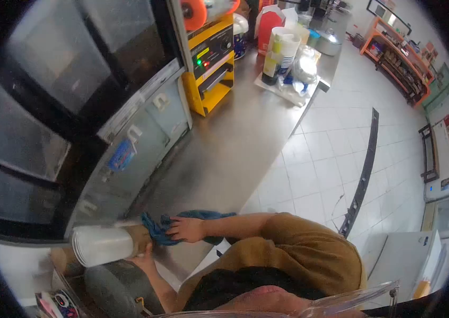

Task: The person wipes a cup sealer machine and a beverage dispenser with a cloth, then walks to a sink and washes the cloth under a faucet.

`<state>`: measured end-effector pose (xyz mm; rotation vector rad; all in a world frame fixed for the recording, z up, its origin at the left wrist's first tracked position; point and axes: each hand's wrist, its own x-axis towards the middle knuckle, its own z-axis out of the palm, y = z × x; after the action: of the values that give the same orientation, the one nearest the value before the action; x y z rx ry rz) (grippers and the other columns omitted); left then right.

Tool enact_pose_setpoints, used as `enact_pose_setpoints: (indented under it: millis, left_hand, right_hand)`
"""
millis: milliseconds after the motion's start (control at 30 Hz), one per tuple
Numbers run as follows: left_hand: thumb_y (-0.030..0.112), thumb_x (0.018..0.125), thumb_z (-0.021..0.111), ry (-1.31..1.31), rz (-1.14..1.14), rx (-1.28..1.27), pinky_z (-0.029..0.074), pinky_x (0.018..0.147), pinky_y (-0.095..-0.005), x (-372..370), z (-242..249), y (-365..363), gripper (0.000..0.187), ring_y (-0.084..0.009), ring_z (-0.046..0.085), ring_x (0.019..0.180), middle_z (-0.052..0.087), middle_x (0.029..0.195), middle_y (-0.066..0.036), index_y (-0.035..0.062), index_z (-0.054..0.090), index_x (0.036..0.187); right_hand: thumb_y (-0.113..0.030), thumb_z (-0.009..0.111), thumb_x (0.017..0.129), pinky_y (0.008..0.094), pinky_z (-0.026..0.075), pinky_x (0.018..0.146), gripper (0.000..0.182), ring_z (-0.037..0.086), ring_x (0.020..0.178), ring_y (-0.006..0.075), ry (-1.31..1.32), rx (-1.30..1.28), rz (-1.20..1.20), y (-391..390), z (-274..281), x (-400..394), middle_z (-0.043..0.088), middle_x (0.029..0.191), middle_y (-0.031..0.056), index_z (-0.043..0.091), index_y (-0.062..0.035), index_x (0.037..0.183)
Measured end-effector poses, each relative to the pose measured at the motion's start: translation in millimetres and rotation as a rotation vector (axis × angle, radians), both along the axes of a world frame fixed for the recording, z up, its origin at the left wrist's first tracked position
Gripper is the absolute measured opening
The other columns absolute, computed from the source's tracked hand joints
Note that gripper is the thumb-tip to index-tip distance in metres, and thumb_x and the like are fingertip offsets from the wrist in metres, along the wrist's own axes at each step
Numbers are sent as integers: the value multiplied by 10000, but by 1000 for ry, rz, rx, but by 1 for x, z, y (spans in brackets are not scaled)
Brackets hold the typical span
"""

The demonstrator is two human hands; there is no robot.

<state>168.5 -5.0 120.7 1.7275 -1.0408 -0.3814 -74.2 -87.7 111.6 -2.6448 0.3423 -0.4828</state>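
My right hand (186, 229) lies on a crumpled dark blue cloth (156, 229), with its fingers bent over the fabric and pressing it onto the steel counter (216, 164). Part of the cloth shows behind the wrist. Lower left, my left hand (142, 258) grips the brown end of a stack of white cups (105, 245) that appears tilted on its side in this view. The thumb rests against the brown part; the other fingers are mostly hidden.
Along the counter's far end stand a yellow-framed device (208, 66) with lit indicators, tall stacked cups (287, 50), a red carton (271, 26) and a metal pot (328, 43). A window with a lower panel (153, 122) borders one side. Beyond the edge, a dark strip (366, 164) crosses the tiled floor.
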Motion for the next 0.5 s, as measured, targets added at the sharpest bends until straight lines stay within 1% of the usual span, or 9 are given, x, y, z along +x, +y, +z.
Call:
enact_pose_setpoints:
  millis: [33,67,133,200,233,333,400,467,500]
  left_hand:
    - [345,637,777,-59,-57,-49,175,1061,-443,2,0,1,1132,-327,169,1277,130,1368,-203,26,-31,1363]
    - [348,672,747,-118,-5,-47,183,1053,-449,2,-2,5,1074,-322,173,1273,126,1367,-199,34,-12,1364]
    - [354,742,686,-230,105,-49,200,1038,-459,-8,1,9,957,-313,181,1263,118,1365,-192,52,28,1367]
    - [327,806,616,-278,144,-142,220,1011,-468,-16,0,15,807,-308,223,1233,156,1344,-184,35,90,1344]
    - [314,838,580,-300,166,-187,230,998,-472,-24,0,18,733,-306,244,1217,175,1333,-179,27,121,1332]
    - [234,878,525,-405,324,-133,253,968,-450,-66,10,23,555,-297,286,1173,233,1278,-172,-1,209,1269]
    - [229,872,532,-475,362,-98,246,975,-443,-94,16,21,535,-297,292,1166,249,1255,-177,-14,229,1241]
    - [222,869,534,-519,378,-50,248,970,-444,-129,12,19,509,-299,303,1155,269,1234,-184,-23,253,1216]
    - [216,868,532,-528,373,-17,255,963,-448,-149,5,19,493,-301,311,1146,282,1224,-187,-27,267,1205]
  right_hand:
    - [-173,545,758,469,227,1046,353,411,1173,294,-5,31,68,-13,-3,-6,444,1274,113,562,-75,1097]
    - [-165,548,752,465,231,1046,368,412,1173,289,-9,64,138,-26,-6,-13,443,1277,106,559,-82,1109]
    - [-131,574,708,442,272,1027,426,423,1164,279,3,-1,80,-65,-16,-44,447,1275,111,554,-87,1132]
    - [-114,589,674,421,315,1000,448,433,1151,282,-59,17,-66,-112,-19,-92,461,1262,115,566,-87,1121]
    - [-106,594,655,410,344,975,443,447,1136,290,-77,-50,-187,-133,-13,-123,479,1241,123,583,-86,1097]
    - [-127,613,655,388,370,953,425,466,1104,301,-95,-84,-462,-207,-31,-222,499,1215,120,595,-93,1079]
    - [-94,609,645,397,366,945,391,466,1092,317,-88,-72,-660,-231,-12,-295,501,1206,130,600,-83,1036]
    - [-77,607,644,402,366,936,408,469,1077,324,-108,-16,-770,-263,-21,-362,498,1206,137,588,-81,1051]
    - [-73,606,641,403,372,922,414,465,1076,323,-121,-71,-849,-266,-26,-389,494,1205,135,582,-78,1055]
